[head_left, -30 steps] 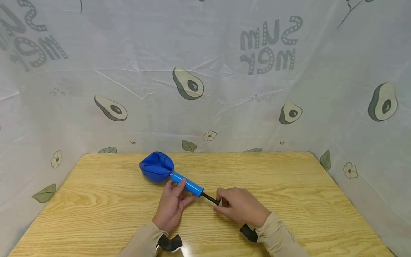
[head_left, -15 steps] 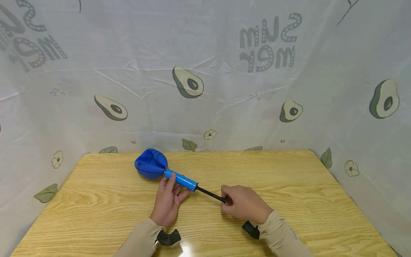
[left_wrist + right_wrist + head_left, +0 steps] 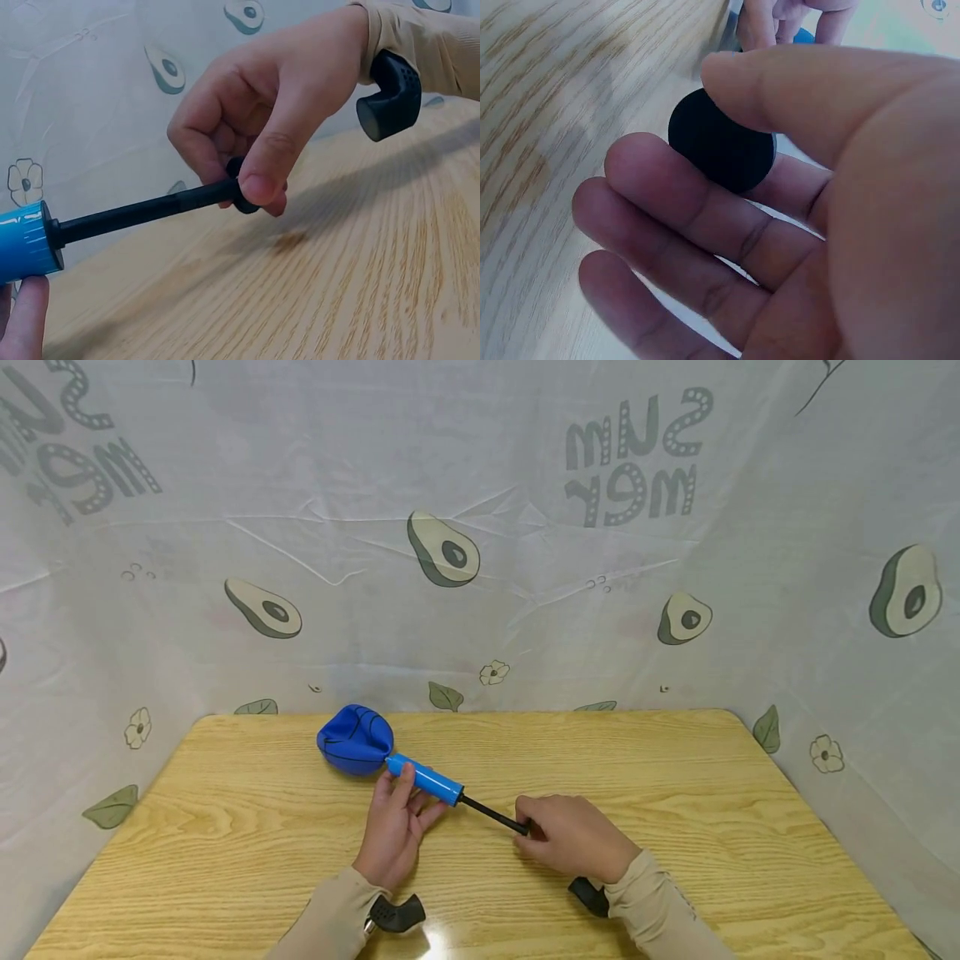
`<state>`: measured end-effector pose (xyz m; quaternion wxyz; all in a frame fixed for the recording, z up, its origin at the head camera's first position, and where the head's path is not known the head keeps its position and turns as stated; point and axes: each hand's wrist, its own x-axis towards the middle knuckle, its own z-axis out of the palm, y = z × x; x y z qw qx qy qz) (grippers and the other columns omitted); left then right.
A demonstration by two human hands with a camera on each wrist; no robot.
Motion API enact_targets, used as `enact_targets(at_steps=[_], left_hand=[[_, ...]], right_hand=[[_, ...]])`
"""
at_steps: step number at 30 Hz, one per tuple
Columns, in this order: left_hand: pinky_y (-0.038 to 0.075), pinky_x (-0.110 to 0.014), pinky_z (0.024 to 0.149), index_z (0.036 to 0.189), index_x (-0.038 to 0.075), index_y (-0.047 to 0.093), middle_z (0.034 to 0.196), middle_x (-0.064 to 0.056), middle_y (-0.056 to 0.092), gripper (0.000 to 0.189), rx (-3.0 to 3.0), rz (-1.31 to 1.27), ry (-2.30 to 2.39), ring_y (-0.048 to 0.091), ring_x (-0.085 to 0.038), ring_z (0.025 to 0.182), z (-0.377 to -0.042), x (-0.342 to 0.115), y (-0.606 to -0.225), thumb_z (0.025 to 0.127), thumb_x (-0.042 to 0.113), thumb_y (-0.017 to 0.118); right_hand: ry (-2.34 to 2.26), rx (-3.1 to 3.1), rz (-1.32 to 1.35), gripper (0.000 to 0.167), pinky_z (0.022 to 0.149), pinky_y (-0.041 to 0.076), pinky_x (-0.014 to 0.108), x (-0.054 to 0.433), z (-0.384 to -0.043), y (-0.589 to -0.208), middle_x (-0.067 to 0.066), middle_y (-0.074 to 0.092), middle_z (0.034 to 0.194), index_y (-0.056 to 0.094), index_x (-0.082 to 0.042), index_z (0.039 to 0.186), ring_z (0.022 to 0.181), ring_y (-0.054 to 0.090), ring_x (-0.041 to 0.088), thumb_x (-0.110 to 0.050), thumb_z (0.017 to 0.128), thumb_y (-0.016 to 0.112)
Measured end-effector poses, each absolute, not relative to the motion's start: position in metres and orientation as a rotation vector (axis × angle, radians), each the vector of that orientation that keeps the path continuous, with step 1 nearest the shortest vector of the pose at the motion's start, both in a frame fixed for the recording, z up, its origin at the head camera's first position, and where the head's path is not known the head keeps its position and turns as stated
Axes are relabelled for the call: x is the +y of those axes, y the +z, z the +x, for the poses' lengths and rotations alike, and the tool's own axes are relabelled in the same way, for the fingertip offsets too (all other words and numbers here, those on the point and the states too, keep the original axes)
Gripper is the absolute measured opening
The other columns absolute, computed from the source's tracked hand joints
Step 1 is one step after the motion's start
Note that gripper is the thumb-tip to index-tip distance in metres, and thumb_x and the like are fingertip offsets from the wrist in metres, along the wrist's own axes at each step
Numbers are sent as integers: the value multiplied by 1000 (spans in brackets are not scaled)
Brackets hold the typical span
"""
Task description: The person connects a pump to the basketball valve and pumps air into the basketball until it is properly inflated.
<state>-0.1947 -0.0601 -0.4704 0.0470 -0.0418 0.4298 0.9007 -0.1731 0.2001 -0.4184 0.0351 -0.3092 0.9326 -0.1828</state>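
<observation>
A creased, partly deflated blue ball (image 3: 354, 742) with black lines lies near the table's far edge, its right side against the tip of a blue hand pump (image 3: 435, 783). My left hand (image 3: 392, 835) holds the pump's barrel, thumb on top and fingers beneath. From the barrel a long stretch of black rod (image 3: 491, 812) sticks out to the right. My right hand (image 3: 573, 835) pinches the black handle (image 3: 241, 186) at the rod's end between thumb and fingers. Seen from the right wrist, the handle's end is a round black disc (image 3: 720, 142).
The wooden table (image 3: 675, 768) extends around both hands. Behind it hangs a pale curtain (image 3: 540, 627) printed with avocados, leaves and flowers. Black devices (image 3: 397, 913) are strapped at both wrists, over beige sleeves.
The rod has come further out of the barrel as my right hand moved right. The ball, pump barrel and left hand shifted slightly left. In the last half second almost nothing moved.
</observation>
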Motion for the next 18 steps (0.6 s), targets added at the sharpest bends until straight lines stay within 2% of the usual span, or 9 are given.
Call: enact_targets(at_steps=[9,18], left_hand=[[58,-40,99,136,12,31,112,-2,57,37,1280,-95,2677,66,-14,110,-190,-55,-468,112,34,47],[57,-43,101,140,8,28,117,-5,52,45,1258,-23,2578,65,-16,113,-179,-39,-468,111,35,49]], right_hand=[[-605,2854,-974,17,49,38,20,194,-173,-416,-19,52,69,62,-24,92,56,44,-1,-35,98,73],[-647,2852,-1029,18,49,37,18,191,-173,-417,-19,53,71,61,-23,92,56,43,-3,-35,98,73]])
